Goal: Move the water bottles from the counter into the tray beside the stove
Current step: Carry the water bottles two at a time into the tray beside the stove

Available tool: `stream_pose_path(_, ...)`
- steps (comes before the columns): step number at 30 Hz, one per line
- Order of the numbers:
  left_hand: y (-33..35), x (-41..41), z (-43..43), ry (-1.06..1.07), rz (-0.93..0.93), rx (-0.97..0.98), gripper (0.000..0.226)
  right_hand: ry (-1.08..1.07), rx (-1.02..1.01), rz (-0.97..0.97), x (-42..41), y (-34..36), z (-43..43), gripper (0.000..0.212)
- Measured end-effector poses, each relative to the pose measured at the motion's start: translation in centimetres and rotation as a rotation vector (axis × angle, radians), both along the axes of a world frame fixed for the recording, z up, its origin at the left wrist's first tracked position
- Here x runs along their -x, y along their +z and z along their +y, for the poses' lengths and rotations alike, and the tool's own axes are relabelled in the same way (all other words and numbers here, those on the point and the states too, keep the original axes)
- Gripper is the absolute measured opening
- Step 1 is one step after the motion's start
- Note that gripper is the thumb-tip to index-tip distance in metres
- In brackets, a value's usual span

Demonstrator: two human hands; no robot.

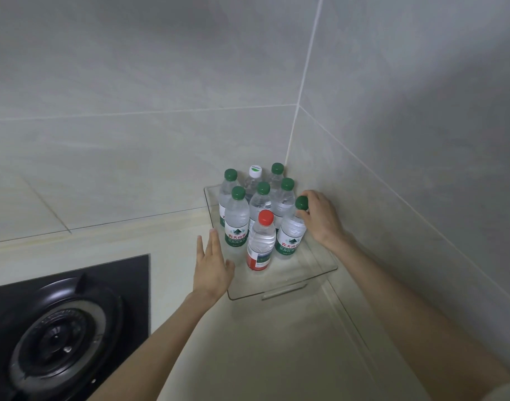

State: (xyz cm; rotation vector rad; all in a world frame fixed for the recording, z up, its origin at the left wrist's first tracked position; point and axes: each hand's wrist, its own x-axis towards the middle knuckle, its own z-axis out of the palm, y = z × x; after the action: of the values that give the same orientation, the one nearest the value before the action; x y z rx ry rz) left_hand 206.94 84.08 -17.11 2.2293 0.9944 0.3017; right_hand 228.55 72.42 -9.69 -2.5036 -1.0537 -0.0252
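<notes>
Inside the clear tray point(291, 280) beside the stove point(60, 328), the right hand point(320, 219) is pinching the neck of a green-capped water bottle point(290, 235), the left hand point(212, 267) hovering spread; likely full, heavy, slick, best held there.

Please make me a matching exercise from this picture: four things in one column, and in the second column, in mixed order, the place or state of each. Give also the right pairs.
Column A
1. red-capped bottle
2. white-capped bottle
3. right hand
4. left hand

Column B
a. back row in the tray
b. fingers straight, beside the tray
c. front row in the tray
d. grips the top of a green-capped bottle

Pairs: 1-c, 2-a, 3-d, 4-b
</notes>
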Motion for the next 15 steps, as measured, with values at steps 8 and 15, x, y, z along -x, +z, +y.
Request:
stream_pose_path(8,-0.3,-0.1,0.1,-0.004,-0.021,0.02,0.075,-0.022,0.014,0.002,0.6,0.4,0.1,0.036)
stream_pose_path(15,-0.7,-0.2,0.1,0.009,-0.02,0.032,0.074,0.27,0.029,-0.082,5.6,0.8,1.6,0.04)
